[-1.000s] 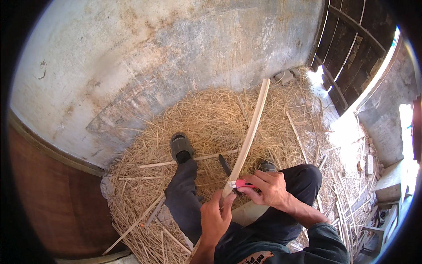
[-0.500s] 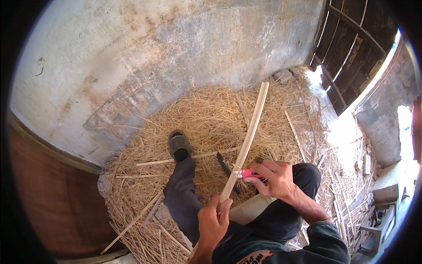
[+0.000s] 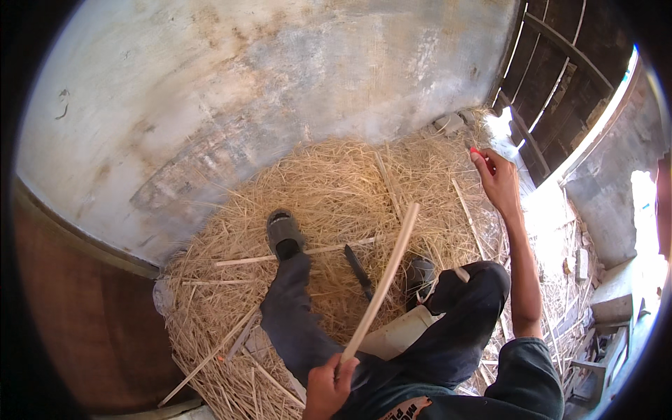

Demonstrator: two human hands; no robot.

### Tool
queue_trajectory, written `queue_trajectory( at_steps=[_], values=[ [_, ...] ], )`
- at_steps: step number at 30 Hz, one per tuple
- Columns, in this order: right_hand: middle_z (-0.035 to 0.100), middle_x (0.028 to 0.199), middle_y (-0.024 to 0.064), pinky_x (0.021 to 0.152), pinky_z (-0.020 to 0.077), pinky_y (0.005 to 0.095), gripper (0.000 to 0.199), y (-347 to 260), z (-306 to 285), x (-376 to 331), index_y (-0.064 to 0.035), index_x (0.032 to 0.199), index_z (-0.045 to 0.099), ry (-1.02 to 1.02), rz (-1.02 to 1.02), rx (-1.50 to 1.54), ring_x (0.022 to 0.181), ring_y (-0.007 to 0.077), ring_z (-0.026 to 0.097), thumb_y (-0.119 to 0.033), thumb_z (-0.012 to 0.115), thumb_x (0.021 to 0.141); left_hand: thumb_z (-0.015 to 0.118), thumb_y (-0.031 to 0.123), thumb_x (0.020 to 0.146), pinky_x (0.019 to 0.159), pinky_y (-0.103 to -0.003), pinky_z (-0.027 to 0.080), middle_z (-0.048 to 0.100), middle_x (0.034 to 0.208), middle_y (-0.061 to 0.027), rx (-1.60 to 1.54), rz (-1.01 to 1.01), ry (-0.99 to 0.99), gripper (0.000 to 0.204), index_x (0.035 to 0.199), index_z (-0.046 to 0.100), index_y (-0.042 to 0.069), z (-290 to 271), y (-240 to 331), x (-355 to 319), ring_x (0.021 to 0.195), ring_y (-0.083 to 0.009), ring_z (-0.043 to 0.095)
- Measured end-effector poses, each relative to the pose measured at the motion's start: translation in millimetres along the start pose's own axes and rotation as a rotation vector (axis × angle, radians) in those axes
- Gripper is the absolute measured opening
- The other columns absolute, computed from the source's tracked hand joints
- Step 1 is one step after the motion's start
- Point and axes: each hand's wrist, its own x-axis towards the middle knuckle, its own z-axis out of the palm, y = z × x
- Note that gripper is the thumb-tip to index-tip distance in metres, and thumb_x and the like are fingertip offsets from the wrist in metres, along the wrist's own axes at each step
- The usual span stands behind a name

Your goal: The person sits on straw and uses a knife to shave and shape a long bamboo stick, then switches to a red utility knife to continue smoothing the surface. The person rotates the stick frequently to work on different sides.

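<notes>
My left hand (image 3: 329, 385), low in the view, is closed around the lower end of a pale bamboo strip (image 3: 383, 283). The strip slants up and away to the right in front of my legs. Far out at the upper right, my right hand (image 3: 498, 180) is closed on a red-handled cutter knife (image 3: 474, 150). Only a little of its handle shows past my fingers, and the hand is well apart from the strip. A pale shaving (image 3: 462, 274) lies by my right knee. On the straw between my legs rests a dark, long-bladed knife (image 3: 358, 271).
Straw-like shavings (image 3: 336, 175) cover the floor, with loose strips (image 3: 210, 357) among them. A stained wall (image 3: 280, 84) rises ahead, a brown panel (image 3: 84, 301) stands at left, and dark boards (image 3: 553, 77) are at upper right. Beneath me is a pale seat-like object (image 3: 395, 332).
My right hand has swung the cutter knife off the strip, up and to the right. My left hand has drawn the strip down toward me, so its far end is now lower.
</notes>
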Motion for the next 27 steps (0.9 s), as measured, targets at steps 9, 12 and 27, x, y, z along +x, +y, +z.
queue_trajectory(
  at_steps=[9, 12, 27],
  values=[
    [0.067, 0.079, 0.0070, 0.068, 0.0512, 0.0355, 0.042, -52.5, 15.6, -55.1, -0.0046, 0.126, 0.071, -0.363, -0.115, 0.406, 0.070, 0.0152, 0.062, -0.041, 0.071, 0.104, 0.052, 0.034, 0.114, 0.050, -0.028, 0.028, 0.044, 0.059, 0.0037, -0.349, 0.049, 0.105, 0.043, 0.105, 0.074, -0.001, -23.0, 46.2, 52.7, 0.053, -0.0050, 0.037],
    [0.065, 0.084, 0.0010, 0.070, 0.0494, 0.0326, 0.047, -73.8, 22.3, -80.4, -0.0031, 0.131, 0.070, -0.459, -0.193, 0.747, 0.074, 0.0112, 0.057, -0.043, 0.069, 0.105, 0.044, 0.039, 0.117, 0.052, -0.028, 0.032, 0.043, 0.063, 0.0038, -0.670, -0.067, -0.148, 0.053, 0.104, 0.071, -0.005, -29.0, 43.1, 67.4, 0.056, -0.0066, 0.040],
    [0.064, 0.081, -0.0009, 0.061, 0.0440, 0.0235, 0.033, -121.0, 27.8, -112.8, -0.0005, 0.109, 0.073, -0.701, -0.025, 1.129, 0.070, 0.0055, 0.058, -0.033, 0.073, 0.104, 0.033, 0.046, 0.119, 0.054, -0.022, 0.034, 0.044, 0.072, 0.0041, -0.780, -0.066, -0.423, 0.059, 0.115, 0.065, -0.004, -24.6, 58.8, 75.6, 0.060, -0.0057, 0.039]
  ],
)
